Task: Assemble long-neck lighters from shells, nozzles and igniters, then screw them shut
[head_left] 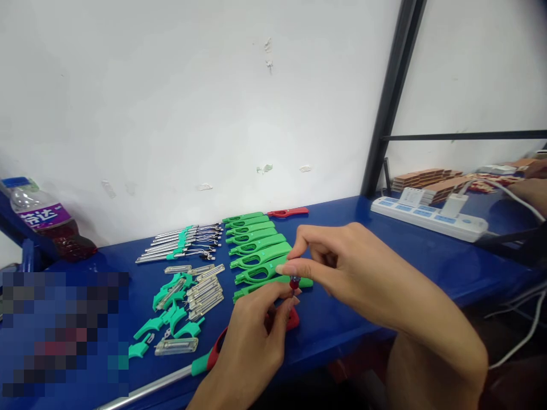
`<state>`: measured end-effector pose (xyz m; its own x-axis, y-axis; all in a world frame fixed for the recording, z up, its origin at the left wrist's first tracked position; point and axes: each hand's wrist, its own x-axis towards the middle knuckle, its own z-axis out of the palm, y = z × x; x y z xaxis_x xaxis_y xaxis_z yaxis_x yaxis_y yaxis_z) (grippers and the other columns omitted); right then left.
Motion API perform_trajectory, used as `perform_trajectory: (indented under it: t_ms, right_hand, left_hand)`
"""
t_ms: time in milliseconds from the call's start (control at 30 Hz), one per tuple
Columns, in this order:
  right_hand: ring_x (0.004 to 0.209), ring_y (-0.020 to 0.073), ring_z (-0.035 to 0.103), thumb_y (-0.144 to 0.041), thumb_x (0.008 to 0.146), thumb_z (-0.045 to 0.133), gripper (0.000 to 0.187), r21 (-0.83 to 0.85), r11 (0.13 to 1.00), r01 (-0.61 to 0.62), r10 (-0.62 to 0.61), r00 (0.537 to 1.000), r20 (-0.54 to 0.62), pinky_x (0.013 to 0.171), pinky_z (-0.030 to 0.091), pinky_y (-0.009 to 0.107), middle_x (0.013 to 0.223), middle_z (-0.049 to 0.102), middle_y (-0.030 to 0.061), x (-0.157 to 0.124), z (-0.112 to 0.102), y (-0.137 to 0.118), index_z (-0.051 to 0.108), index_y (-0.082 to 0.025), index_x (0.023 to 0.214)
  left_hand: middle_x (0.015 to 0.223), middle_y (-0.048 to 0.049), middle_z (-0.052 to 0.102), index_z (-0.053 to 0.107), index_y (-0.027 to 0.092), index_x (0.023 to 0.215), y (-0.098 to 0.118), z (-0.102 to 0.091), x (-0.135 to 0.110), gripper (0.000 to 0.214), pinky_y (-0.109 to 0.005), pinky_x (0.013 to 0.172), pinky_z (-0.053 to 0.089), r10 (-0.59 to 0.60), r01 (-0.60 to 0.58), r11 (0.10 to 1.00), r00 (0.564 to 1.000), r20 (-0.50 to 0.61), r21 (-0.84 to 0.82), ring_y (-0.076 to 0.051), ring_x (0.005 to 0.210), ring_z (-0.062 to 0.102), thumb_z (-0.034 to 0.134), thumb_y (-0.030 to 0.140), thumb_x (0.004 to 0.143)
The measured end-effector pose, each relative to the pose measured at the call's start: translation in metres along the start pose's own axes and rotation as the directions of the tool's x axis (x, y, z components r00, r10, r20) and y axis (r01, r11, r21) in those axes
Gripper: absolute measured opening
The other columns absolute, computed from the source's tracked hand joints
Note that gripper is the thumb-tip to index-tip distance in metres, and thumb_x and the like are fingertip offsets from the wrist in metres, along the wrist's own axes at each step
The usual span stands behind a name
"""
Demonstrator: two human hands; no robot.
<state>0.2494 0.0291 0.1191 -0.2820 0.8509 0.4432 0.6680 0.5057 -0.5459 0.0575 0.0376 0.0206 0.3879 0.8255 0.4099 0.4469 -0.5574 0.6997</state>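
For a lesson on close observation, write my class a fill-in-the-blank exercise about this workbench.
1. The table is ___ in colour.
2. Nearly all handles in the row are ___.
3. The bottle at far left has a ___ label.
4. The left hand grips a long tool with a ___ handle, while the right hand pinches a small part.
Missing words: blue; green; purple; red.
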Motion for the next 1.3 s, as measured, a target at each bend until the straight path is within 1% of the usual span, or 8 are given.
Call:
perform_trajectory:
  t_ms: [267, 400, 533, 667, 900, 1067, 1167, 1300]
  right_hand:
    - [0.048, 0.0109, 0.041, -0.043, 0.098, 0.078, 0.028, -0.015, 0.999, -0.033, 0.033, 0.999, 0.002, 0.049, 0.026, 0.025, 0.05, 0.049, -0.0113, -0.001, 0.001, -0.002, 0.066, -0.028, 0.078]
    - [0.048, 0.0098, 0.042, -0.038, 0.097, 0.079, 0.025, 0.003, 1.0, -0.015, 0.015, 1.0, 0.009, 0.05, 0.028, 0.023, 0.051, 0.049, -0.012, 0.0, 0.001, -0.002, 0.066, -0.028, 0.078]
    - [0.048, 0.0097, 0.043, -0.044, 0.095, 0.081, 0.027, 0.012, 0.999, -0.044, 0.044, 0.999, 0.009, 0.05, 0.029, 0.023, 0.051, 0.051, -0.0118, 0.0, 0.0, -0.004, 0.068, -0.028, 0.077]
    - [0.047, 0.01, 0.044, -0.047, 0.098, 0.078, 0.025, 0.011, 0.999, -0.054, 0.053, 0.998, 0.026, 0.051, 0.03, 0.024, 0.051, 0.053, -0.0117, 0.001, 0.001, -0.004, 0.071, -0.03, 0.082]
    - [0.062, 0.0126, 0.064, -0.048, 0.105, 0.069, 0.025, 0.026, 1.0, 0.01, -0.013, 0.993, 0.116, 0.059, 0.039, 0.028, 0.076, 0.077, -0.0071, 0.004, 0.001, -0.001, 0.079, -0.03, 0.091]
    - [0.081, 0.0149, 0.071, -0.043, 0.105, 0.07, 0.021, 0.088, 0.991, 0.106, -0.117, 0.985, 0.13, 0.071, 0.046, 0.028, 0.093, 0.082, -0.004, 0.008, 0.004, 0.0, 0.081, -0.028, 0.094]
    - [0.078, 0.015, 0.07, -0.043, 0.108, 0.066, 0.027, 0.13, 0.984, 0.124, -0.134, 0.989, 0.068, 0.072, 0.048, 0.028, 0.089, 0.08, -0.0032, 0.011, 0.004, -0.002, 0.078, -0.026, 0.091]
    - [0.085, 0.0176, 0.072, -0.053, 0.111, 0.057, 0.038, 0.281, 0.945, 0.167, -0.076, 0.949, -0.307, 0.076, 0.051, 0.029, 0.093, 0.08, 0.001, 0.012, 0.0, -0.001, 0.072, -0.024, 0.09]
  left_hand:
    - [0.065, 0.0041, 0.062, 0.072, 0.021, 0.111, 0.009, -0.01, 0.0, 0.029, -0.025, 0.053, 0.044, -0.015, 0.014, 1.0, 0.998, -0.058, -0.011, -0.015, 0.054, 0.057, 0.046, 0.035, 0.111]
    - [0.095, -0.0028, 0.075, 0.072, 0.023, 0.116, 0.012, -0.042, -0.01, 0.026, -0.025, 0.074, 0.057, 0.146, -0.123, 0.973, 0.983, -0.108, 0.195, -0.017, 0.083, 0.073, 0.048, 0.028, 0.111]
    - [0.118, -0.0047, 0.078, 0.072, 0.027, 0.127, -0.003, -0.075, -0.038, 0.027, -0.035, 0.097, 0.06, 0.292, -0.257, 0.757, 0.956, 0.04, 0.601, -0.025, 0.11, 0.075, 0.058, 0.025, 0.104]
    - [0.123, -0.0065, 0.079, 0.072, 0.028, 0.132, -0.023, -0.081, -0.06, 0.036, -0.041, 0.089, 0.064, 0.242, -0.286, 0.523, 0.953, 0.182, 0.803, -0.032, 0.109, 0.076, 0.062, 0.025, 0.098]
    - [0.113, -0.0126, 0.081, 0.075, 0.019, 0.127, -0.022, -0.069, -0.059, 0.037, -0.042, 0.088, 0.063, 0.251, -0.302, 0.395, 0.944, 0.214, 0.868, -0.035, 0.105, 0.077, 0.06, 0.017, 0.093]
    - [0.107, -0.0143, 0.081, 0.078, 0.016, 0.111, -0.021, -0.065, -0.06, 0.028, -0.042, 0.087, 0.064, 0.257, -0.314, 0.32, 0.937, 0.237, 0.894, -0.035, 0.1, 0.077, 0.062, 0.02, 0.088]
    - [0.104, -0.0131, 0.082, 0.075, 0.016, 0.111, -0.023, -0.065, -0.062, 0.03, -0.042, 0.087, 0.064, 0.278, -0.308, 0.323, 0.935, 0.222, 0.895, -0.034, 0.098, 0.079, 0.063, 0.019, 0.083]
    - [0.105, -0.0086, 0.083, 0.069, 0.019, 0.122, -0.025, -0.076, -0.064, 0.039, -0.039, 0.086, 0.065, 0.316, -0.296, 0.31, 0.928, 0.195, 0.903, -0.031, 0.096, 0.08, 0.065, 0.021, 0.083]
